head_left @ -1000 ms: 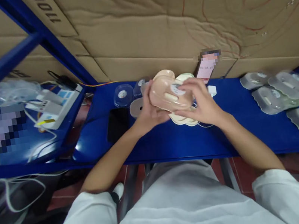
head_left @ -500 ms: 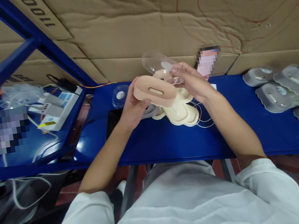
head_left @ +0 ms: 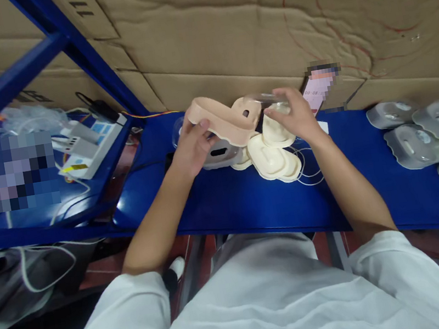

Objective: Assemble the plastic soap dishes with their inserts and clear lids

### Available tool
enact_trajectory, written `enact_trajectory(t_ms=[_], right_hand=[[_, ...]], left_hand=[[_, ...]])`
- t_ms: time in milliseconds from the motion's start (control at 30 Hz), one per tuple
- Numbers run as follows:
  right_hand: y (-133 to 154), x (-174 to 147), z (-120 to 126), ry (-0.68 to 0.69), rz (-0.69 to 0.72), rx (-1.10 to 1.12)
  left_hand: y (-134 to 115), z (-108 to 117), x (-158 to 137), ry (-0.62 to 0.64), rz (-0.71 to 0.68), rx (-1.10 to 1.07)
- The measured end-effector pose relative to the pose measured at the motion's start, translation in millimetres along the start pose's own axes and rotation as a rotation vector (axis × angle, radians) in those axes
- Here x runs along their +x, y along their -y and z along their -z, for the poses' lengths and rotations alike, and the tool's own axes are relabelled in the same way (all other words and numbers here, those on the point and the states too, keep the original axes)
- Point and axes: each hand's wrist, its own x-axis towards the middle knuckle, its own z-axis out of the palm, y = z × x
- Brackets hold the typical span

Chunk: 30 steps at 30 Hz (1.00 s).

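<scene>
- The fingers of the left hand grip the left end of a peach plastic box, tilted above the blue shelf.
- Those of the right hand pinch a clear plastic lid, right of the box.
- Below, cream plastic pieces lie overlapping on the shelf; a translucent grey box lies left of them.
- Behind stands a cardboard wall, a phone near its foot; a power strip lies leftward.
- Half a second ago the peach box showed its slot; now that is out of sight, and the lid sits lower.
- The shelf's front edge runs before the torso; blue surface shows between the cream pieces and frosted boxes at right.
</scene>
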Motion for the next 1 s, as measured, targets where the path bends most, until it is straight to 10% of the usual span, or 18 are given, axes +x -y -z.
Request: enact_trajectory(t_ms=[233, 433, 667, 1000], right_hand=[[40, -7, 18, -0.012, 0.078, -0.048], [113, -29, 17, 0.320, 0.378, 0.165], [111, -29, 23, 0.194, 0.193, 0.299], [107, -37, 0, 0.246, 0.203, -0.367]], left_hand=[[6, 4, 6, -0.026, -0.020, 0.018], [10, -8, -3, 0.057, -0.033, -0.010], [8, -13, -6, 0.097, -0.066, -0.003], [4, 42, 27, -0.477, -0.208, 0.091]])
